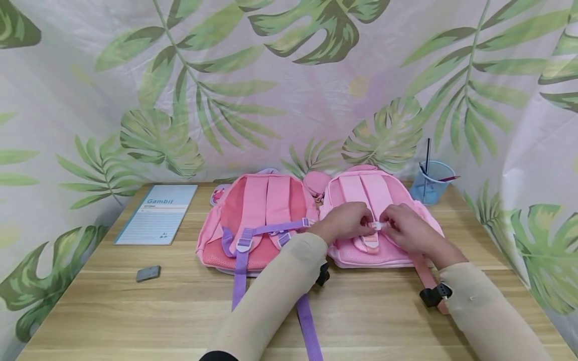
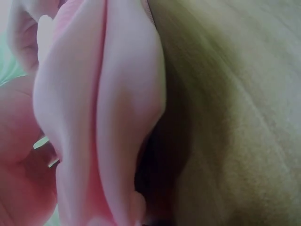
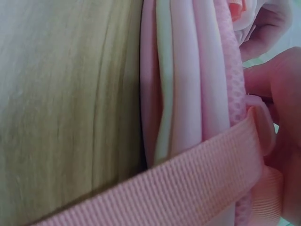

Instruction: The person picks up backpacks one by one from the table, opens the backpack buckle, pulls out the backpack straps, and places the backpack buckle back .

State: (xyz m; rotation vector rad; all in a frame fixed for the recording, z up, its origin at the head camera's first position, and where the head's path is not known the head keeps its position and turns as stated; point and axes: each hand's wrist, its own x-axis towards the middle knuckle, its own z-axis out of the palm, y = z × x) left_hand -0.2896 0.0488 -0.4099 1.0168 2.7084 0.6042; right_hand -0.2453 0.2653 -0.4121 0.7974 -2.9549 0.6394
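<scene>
A light pink backpack lies with its straps facing up on the right of the table. Over its middle, my left hand and right hand pinch the two sides of a small white buckle on a strap; whether its halves are joined I cannot tell. Below sits a white strap adjuster. In the right wrist view, a peach webbing strap crosses the bag's side, near the right hand's fingers. The left wrist view shows the bag's padded edge partly hiding the left hand.
Left of it lies a coral and pink backpack with purple straps trailing toward the front edge. A notebook and a grey eraser-like block are farther left. A blue pen cup stands at back right.
</scene>
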